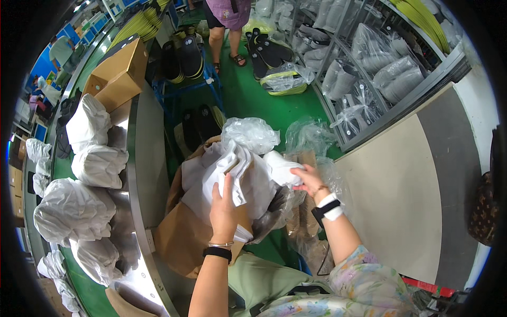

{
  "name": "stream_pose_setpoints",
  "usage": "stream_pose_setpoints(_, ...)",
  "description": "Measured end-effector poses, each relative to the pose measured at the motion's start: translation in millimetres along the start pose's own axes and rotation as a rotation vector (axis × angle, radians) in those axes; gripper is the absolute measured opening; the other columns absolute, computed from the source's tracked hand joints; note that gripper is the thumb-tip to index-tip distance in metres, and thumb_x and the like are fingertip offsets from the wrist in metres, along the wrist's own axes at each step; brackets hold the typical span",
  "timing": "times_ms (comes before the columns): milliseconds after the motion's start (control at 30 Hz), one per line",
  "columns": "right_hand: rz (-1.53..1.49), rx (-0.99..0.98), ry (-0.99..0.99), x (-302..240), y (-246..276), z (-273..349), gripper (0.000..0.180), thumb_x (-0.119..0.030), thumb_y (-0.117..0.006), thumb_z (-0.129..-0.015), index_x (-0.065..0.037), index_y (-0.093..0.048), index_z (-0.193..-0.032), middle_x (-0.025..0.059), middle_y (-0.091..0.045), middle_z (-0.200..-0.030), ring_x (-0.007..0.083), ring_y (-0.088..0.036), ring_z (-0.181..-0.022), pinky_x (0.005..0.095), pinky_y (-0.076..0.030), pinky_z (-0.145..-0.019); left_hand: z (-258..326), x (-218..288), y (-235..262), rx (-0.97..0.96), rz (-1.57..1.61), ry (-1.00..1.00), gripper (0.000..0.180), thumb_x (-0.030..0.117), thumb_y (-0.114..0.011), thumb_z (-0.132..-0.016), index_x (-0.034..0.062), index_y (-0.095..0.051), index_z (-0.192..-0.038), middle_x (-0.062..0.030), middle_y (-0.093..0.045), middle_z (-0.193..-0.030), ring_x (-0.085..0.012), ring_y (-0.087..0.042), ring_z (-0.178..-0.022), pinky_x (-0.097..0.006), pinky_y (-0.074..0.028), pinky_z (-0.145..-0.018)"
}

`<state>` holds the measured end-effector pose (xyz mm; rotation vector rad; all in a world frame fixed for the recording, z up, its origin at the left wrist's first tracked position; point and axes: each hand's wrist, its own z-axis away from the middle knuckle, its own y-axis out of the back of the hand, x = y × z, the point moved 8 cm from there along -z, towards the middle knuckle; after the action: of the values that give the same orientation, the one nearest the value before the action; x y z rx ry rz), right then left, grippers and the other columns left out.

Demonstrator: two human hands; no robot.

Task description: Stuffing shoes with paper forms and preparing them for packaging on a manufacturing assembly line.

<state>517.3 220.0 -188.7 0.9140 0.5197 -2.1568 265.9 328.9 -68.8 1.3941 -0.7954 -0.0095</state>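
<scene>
In front of me, a stack of folded white sheets (236,168), which look like thin paper, rises from an opened brown paper wrapping (182,240). My left hand (224,214) is closed on the near edge of these sheets, its thumb along them and its other fingers partly hidden. My right hand (311,182) grips the end of a bunched white piece (282,168), likely the same sheet material, just right of the stack. More loose white sheets (198,195) spread around the stack inside the wrapping.
White-wrapped bundles (74,208) line the metal-edged conveyor (138,174) at left, with a cardboard box (119,71) farther along. Clear plastic bags (251,136) lie beyond the sheets. A grey rack (364,79) holds bagged goods at right. Another person (229,16) stands ahead near black soles (266,53).
</scene>
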Motion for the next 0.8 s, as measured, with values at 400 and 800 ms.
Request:
stream_pose_setpoints(400,-0.192,-0.102,0.310,-1,17,105,0.053,0.000,-0.059,-0.079,0.001,-0.039,-0.127,0.0104,-0.051,-0.116,0.0196,-0.054,-0.103,0.0359,-0.049,-0.082,24,41,16,0.009,0.467,-0.086,0.072,0.025,-0.067,-0.079,0.0016,-0.029,-0.136,-0.0295,-0.034,-0.130,-0.0412,-0.038,-0.117,-0.046,-0.035,-0.097)
stream_pose_setpoints(800,0.045,-0.319,0.513,-1,-77,175,0.068,-0.010,-0.069,-0.076,0.000,-0.034,-0.133,0.0102,-0.048,-0.122,0.0165,-0.048,-0.109,0.0305,-0.041,-0.092,70,21,-13,-0.097,1.740,0.557,0.035,0.011,-0.055,-0.089,0.0022,-0.045,-0.122,-0.0059,-0.058,-0.105,-0.0139,-0.058,-0.090,-0.032,-0.050,-0.075)
